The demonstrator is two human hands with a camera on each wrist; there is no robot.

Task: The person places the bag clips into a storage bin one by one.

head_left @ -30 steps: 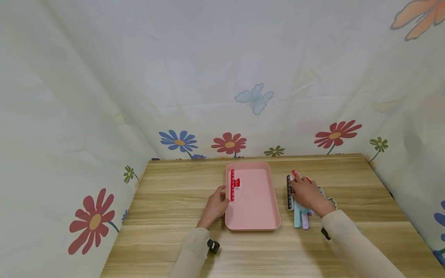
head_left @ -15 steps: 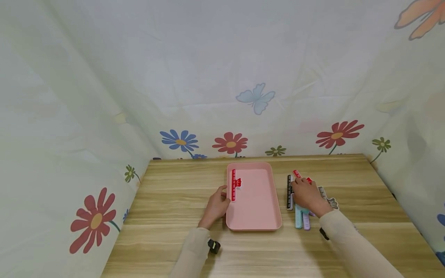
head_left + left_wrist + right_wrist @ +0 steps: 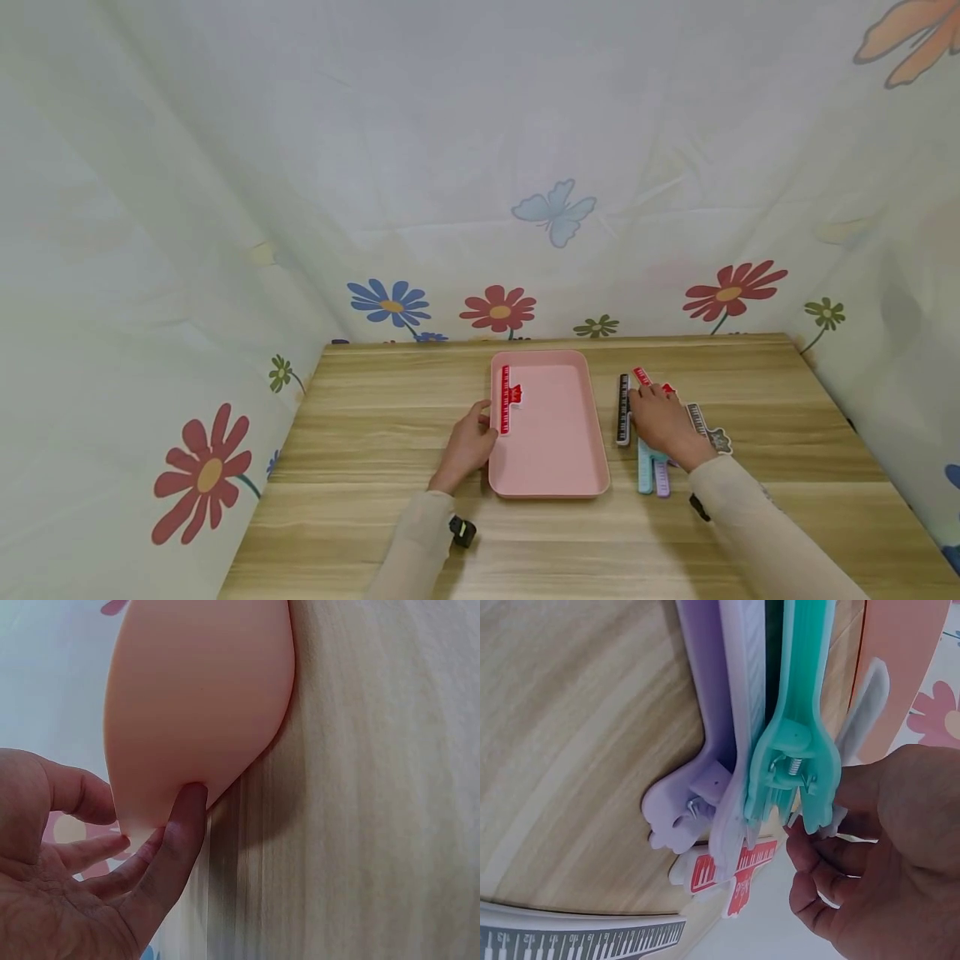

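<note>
In the head view my left hand [image 3: 467,446] holds the left wall of a pink tray [image 3: 551,467]. Its digits touch the wall and rim in the left wrist view. Inside the tray lies a red ruler clip [image 3: 505,400]. My right hand [image 3: 663,421] pinches a black ruler clip [image 3: 623,408] beside the pile; in the right wrist view its pale end shows between the fingertips, partly behind the teal clip [image 3: 795,765]. A purple clip [image 3: 705,780] stands next to the teal one. Another red clip [image 3: 642,377] lies partly under my right hand.
A grey-black ruler clip [image 3: 708,429] lies right of my right hand. Everything rests on a wood-grain table [image 3: 390,392]. A pale curtain [image 3: 420,167] printed with flowers stands behind it and along both sides.
The black clip has shifted slightly up and away from the pile, along with my right fingers. My left hand has stayed at the tray wall.
</note>
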